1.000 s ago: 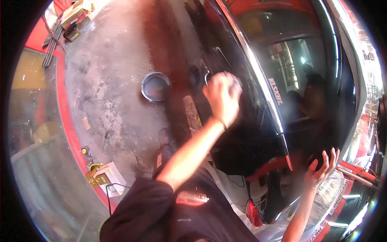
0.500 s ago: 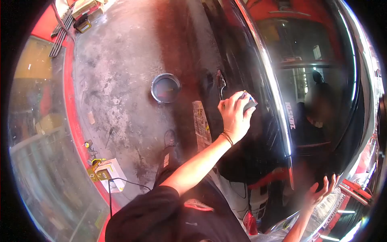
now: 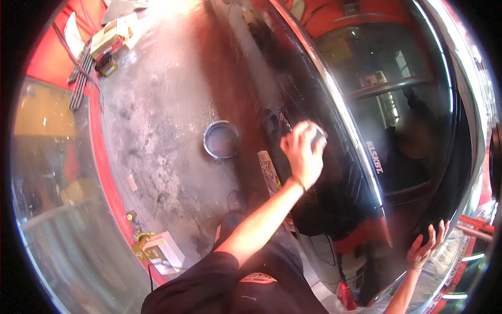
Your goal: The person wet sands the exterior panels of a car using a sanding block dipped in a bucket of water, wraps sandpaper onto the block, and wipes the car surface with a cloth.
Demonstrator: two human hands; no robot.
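Note:
My left hand (image 3: 303, 159) is closed around a small dark block (image 3: 317, 137), pressed to the black car door (image 3: 334, 178) between the door handle and the chrome window trim (image 3: 342, 110). Fingers cover much of the block, and its outline is slightly blurred. At the lower right, my right hand (image 3: 428, 248) has its fingers spread near the front edge of the side window and holds nothing. White letters (image 3: 374, 157) show on the dark window glass (image 3: 402, 131).
A round bucket (image 3: 221, 139) stands on the grey floor beside the car. A white box (image 3: 164, 251) is by the red-edged glass wall at the lower left. Cartons (image 3: 112, 39) and thin bars (image 3: 81, 78) lie at the upper left. The red-lensed side mirror (image 3: 346, 295) is below the door.
From a blurred position higher on the door, my left hand has shifted down along it with the block. My right hand stays by the window's front edge. The camera view has also shifted.

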